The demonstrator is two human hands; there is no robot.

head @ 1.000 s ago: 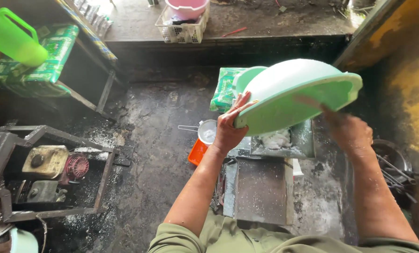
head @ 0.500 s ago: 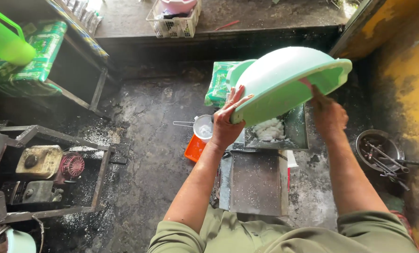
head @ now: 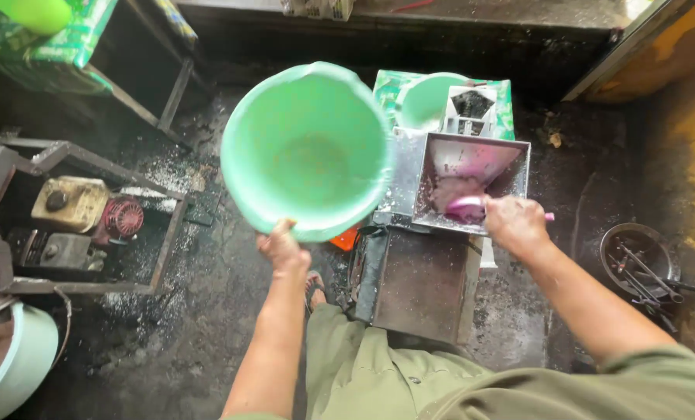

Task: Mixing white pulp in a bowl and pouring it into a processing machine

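Down at the far left, I see a small engine (head: 91, 214) sitting in its metal frame (head: 21, 167) on the grimy floor (head: 207, 342), well apart from where my hands work. A pale bucket (head: 9, 365) peeks in at the bottom corner.

Moving right, my left hand (head: 283, 247) grips the near rim of a large green basin (head: 307, 150), thumb over the edge and fingers curled under it, so the hand is closed on the rim. I hold the basin tipped up with its open mouth facing me; it looks empty, and I judge it is kept off to the side so the hopper stays reachable.

Further right stands the metal hopper (head: 472, 180) of a grinding machine, its funnel smeared with wet whitish-pink paste. My right hand (head: 517, 224) rests at the hopper's near edge, fingers wrapped shut around a pink scoop-like tool (head: 465, 204) dipping into the paste. Behind the hopper lies a second green bowl (head: 429, 99). At the far right, a dark pan of tools (head: 641, 260) sits on the floor.
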